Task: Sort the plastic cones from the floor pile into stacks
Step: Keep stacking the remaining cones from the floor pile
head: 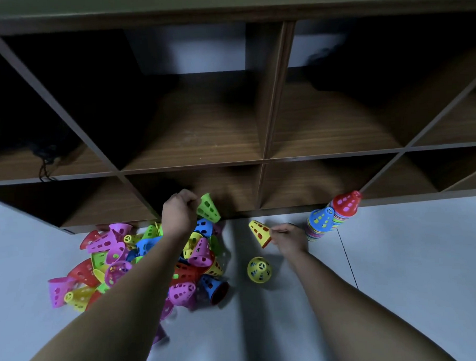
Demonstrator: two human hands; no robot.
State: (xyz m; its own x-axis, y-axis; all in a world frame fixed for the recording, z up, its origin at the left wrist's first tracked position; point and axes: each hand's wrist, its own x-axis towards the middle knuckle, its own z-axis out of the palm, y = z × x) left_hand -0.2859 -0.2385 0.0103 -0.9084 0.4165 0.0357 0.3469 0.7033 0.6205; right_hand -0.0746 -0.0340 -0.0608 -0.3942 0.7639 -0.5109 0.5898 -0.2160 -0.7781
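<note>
Cone pile [142,263] lies to my left; left fingers [191,202] pinch a green cone [208,208], right fingers [277,230] grip a yellow cone [259,232], stacks [323,227] just to its right.

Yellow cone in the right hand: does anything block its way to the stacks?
Nothing visible does. Beyond the right hand pinching the yellow cone, only bare floor lies before the blue-topped stack; the loose yellow cone sits nearer the camera, off that path.
</note>
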